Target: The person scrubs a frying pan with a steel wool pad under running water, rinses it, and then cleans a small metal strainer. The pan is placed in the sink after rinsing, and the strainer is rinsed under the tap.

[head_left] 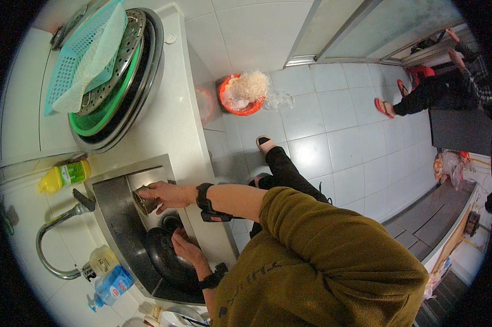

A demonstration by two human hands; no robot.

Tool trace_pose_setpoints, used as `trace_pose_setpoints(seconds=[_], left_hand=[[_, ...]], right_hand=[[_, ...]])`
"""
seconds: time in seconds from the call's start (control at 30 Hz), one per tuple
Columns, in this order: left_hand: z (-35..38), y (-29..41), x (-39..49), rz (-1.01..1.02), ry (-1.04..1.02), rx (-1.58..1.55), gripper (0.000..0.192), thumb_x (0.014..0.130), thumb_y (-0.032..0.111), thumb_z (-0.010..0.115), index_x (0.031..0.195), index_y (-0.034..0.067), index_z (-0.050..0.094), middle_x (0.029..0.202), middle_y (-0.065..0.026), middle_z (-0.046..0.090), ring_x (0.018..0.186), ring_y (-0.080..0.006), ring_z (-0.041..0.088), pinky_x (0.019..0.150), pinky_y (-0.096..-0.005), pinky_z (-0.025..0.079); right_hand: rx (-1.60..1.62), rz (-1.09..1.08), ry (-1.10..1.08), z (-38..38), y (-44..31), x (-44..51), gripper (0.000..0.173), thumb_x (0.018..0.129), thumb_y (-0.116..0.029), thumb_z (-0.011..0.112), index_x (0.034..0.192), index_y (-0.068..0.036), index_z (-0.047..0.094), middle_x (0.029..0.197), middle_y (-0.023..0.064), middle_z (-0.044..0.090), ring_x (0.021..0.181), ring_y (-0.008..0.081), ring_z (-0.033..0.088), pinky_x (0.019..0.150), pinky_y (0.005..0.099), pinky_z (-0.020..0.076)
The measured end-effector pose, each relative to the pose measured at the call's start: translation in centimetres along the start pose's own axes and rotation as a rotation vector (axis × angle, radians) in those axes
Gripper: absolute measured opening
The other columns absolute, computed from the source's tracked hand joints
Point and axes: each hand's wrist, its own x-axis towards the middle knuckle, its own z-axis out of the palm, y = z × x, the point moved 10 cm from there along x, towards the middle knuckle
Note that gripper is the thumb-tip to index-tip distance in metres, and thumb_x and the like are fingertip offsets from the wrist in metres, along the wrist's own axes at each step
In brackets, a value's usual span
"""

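My right hand (168,195) reaches over the upper end of the steel sink (119,229) with its fingers around a small metal bowl (144,203), which is tilted and partly covered by the hand. Lower down in the basin lies a large dark pan (162,255). My left hand (187,246) has its fingers curled at the near rim of this pan; the fingertips are partly hidden. Between both hands sits a dark round opening (172,222), perhaps the drain. A chrome faucet (45,245) curves up behind the sink, with no water stream that I can make out.
Stacked basins and colanders (119,94) stand on the counter. A yellow bottle (66,176) and a blue pump bottle (114,286) flank the faucet. An orange-red waste bin (242,107) is on the tiled floor. Another person (434,90) is by the sliding door.
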Motion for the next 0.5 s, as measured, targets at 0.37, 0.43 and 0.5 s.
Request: trace_pose_setpoints(seconds=[0.37,0.43,0.5], left_hand=[[0.1,1.4,-0.4,-0.005,0.019,0.068,0.044,0.098,0.035,0.036,0.103,-0.004,0.057,0.094,-0.0111,0.06,0.081,-0.0205,0.055,0.073,-0.0336,0.044],[0.0,1.3,-0.4,-0.007,0.022,0.07,0.044,0.098,0.035,0.036,0.104,-0.003,0.057,0.093,-0.0113,0.06,0.081,-0.0203,0.055,0.073,-0.0334,0.045],[0.0,1.4,-0.3,0.015,0.018,0.042,0.044,0.098,0.035,0.036,0.104,-0.004,0.056,0.091,-0.0112,0.06,0.081,-0.0197,0.056,0.073,-0.0327,0.045]], right_hand=[[-0.022,-0.015,0.014,0.2,-0.4,-0.3,0.046,0.091,-0.045,0.051,0.114,-0.006,0.048,0.106,0.0046,0.057,0.095,0.0167,0.054,0.077,0.0371,0.0456],[-0.039,-0.022,0.025,0.2,-0.5,-0.4,0.045,0.091,-0.045,0.051,0.114,-0.006,0.048,0.106,0.0043,0.057,0.095,0.0165,0.055,0.077,0.037,0.0455],[-0.027,-0.021,0.02,0.3,-0.6,-0.4,0.045,0.091,-0.045,0.051,0.115,-0.007,0.048,0.106,0.0044,0.057,0.095,0.0166,0.055,0.077,0.037,0.0452]])
